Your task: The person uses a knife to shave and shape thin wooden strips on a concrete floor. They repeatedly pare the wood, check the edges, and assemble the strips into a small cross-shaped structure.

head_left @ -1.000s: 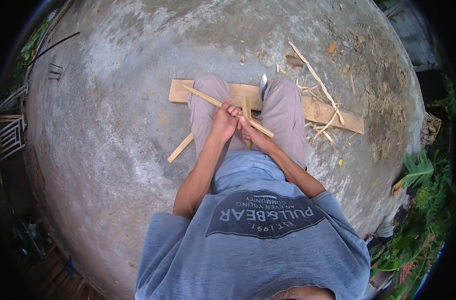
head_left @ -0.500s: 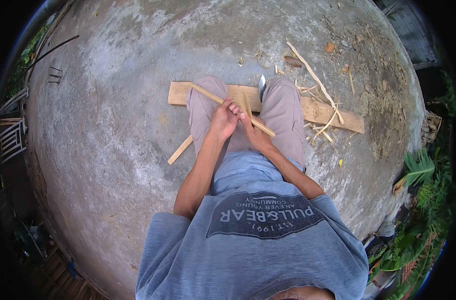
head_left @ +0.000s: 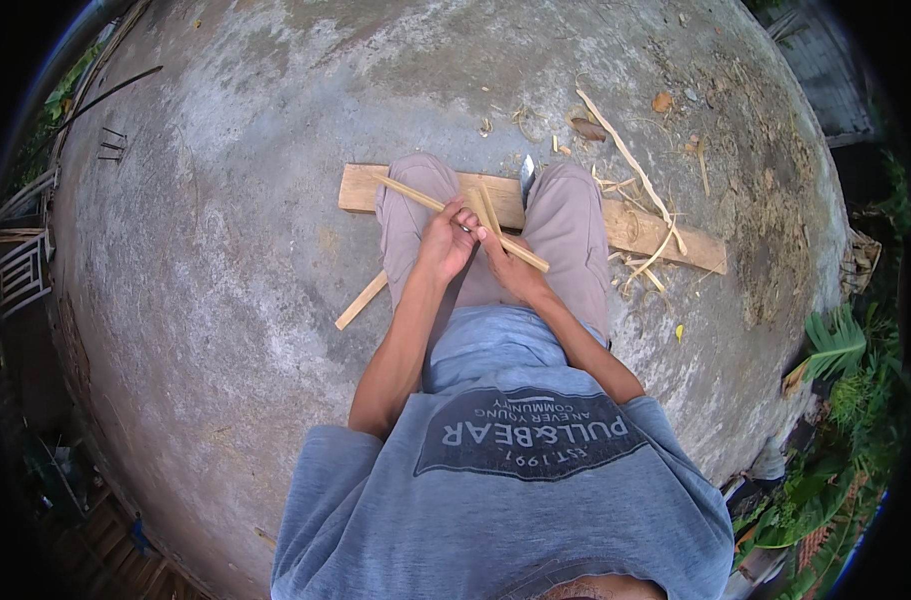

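A thin pale wooden stick [head_left: 410,191] slants across my lap, from above my left knee down to my right wrist. My left hand [head_left: 448,243] is closed around its middle. Close beside it, my right hand [head_left: 508,264] grips the same stick nearer its lower end, the fingers of both hands almost touching. A second strip of wood [head_left: 490,208] stands up behind the hands between my knees; whether a hand touches it I cannot tell. Next to my right knee a knife blade [head_left: 527,178] shows over the plank, its handle hidden.
A thick wooden plank [head_left: 666,236] lies crosswise under my knees. Another wood strip [head_left: 362,301] pokes out by my left leg. To the right are a long peeled strip [head_left: 626,150], shavings [head_left: 628,188] and dry leaves [head_left: 588,129] on the concrete floor [head_left: 216,250]. Plants [head_left: 846,390] grow along the right edge.
The strip behind my hands leans slightly further left. Both hands keep their hold on the stick, hardly moved; the whole view has shifted a little.
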The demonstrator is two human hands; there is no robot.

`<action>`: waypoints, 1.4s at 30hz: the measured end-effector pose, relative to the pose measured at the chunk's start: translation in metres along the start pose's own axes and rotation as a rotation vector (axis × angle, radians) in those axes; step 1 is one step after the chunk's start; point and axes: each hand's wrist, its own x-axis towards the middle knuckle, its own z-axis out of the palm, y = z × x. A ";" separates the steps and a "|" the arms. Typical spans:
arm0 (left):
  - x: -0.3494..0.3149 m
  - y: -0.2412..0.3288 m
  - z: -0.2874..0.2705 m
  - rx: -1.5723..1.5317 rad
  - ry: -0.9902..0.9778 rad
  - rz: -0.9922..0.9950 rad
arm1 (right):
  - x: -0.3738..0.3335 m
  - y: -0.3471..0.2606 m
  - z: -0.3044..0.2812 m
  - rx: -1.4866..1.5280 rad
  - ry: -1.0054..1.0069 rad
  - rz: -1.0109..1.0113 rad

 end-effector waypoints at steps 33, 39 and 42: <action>0.003 0.017 0.051 -0.023 0.051 0.112 | 0.012 0.019 0.006 0.083 0.065 -0.039; 0.001 0.005 0.041 -0.108 0.122 0.075 | 0.006 0.010 0.011 -0.043 0.201 -0.230; -0.003 0.004 0.050 -0.110 0.105 0.118 | 0.006 0.013 0.006 -0.033 0.179 -0.218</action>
